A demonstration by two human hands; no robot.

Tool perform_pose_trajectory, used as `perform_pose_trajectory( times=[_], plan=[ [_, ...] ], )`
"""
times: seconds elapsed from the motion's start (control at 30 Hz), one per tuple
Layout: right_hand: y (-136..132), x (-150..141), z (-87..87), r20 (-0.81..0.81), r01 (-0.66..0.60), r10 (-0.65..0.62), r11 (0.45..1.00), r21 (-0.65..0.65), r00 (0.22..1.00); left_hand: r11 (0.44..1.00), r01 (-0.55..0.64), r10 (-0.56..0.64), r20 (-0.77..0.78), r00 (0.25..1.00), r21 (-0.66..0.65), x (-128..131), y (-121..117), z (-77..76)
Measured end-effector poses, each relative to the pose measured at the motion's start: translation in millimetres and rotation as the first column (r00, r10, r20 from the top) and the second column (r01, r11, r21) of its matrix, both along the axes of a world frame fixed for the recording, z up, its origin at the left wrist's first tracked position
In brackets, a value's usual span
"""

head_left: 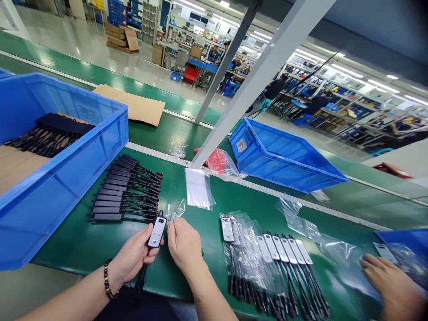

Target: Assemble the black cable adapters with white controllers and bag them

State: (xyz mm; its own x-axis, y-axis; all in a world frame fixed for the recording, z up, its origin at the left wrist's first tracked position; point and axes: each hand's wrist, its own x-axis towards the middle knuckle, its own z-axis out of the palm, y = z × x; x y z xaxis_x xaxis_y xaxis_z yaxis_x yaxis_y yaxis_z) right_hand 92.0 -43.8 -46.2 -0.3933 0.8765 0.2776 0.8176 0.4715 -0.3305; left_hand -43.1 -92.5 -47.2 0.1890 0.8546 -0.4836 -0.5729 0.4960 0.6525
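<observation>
My left hand (133,252), with a beaded bracelet at the wrist, grips a small black device with a silver label face (157,232); its cable hangs below. Close beside the device's upper end, my right hand (184,244) is closed with fingertips pinched; what is in them, if anything, I cannot make out. Just beyond these fingers lie clear plastic strips (176,208). To the left, a row of black cabled devices (112,191) lies on the green table. On the right, similar devices with silver faces (286,249) lie side by side, several under clear plastic bags (245,240).
A blue bin (110,133) at left holds more black devices. Another blue bin (287,160) stands tilted beyond the white post (247,89). A stack of clear bags (199,189) and a red bag (216,161) lie ahead. Another person's hand (391,281) is at far right.
</observation>
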Motion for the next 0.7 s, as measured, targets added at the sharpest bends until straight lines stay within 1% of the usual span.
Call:
perform_pose_trajectory(
  times=[0.2, 0.3, 0.4, 0.57, 0.7],
  plan=[
    [1.6, 0.0, -3.3, 0.018, 0.011, -0.011, 1.0, 0.002, 1.0, 1.0, 0.018, -0.018, -0.007, 1.0, -0.014, 0.8, 3.4, 2.9],
    [2.8, -0.4, -3.1, 0.01, 0.018, -0.017, 1.0, -0.018, 1.0, 1.0, 0.023, -0.023, -0.017, 1.0, -0.013, 1.0, 3.6, 3.4],
    [3.6, -0.2, -1.5, -0.019, 0.01, -0.011, 0.998, -0.069, 1.0, 1.0, 0.028, -0.029, -0.023, 0.999, -0.007, 1.0, 3.3, 3.3],
    [4.2, 1.3, 3.4, -0.08, -0.021, 0.005, 0.98, -0.196, 0.997, 0.999, 0.041, -0.041, -0.014, 0.999, -0.011, 0.4, 4.0, 1.7],
    [4.2, 1.4, 4.8, -0.093, -0.017, -0.003, 0.978, -0.208, 0.996, 0.999, 0.038, -0.038, -0.002, 0.999, -0.016, -0.4, 4.7, 2.0]
  ],
)
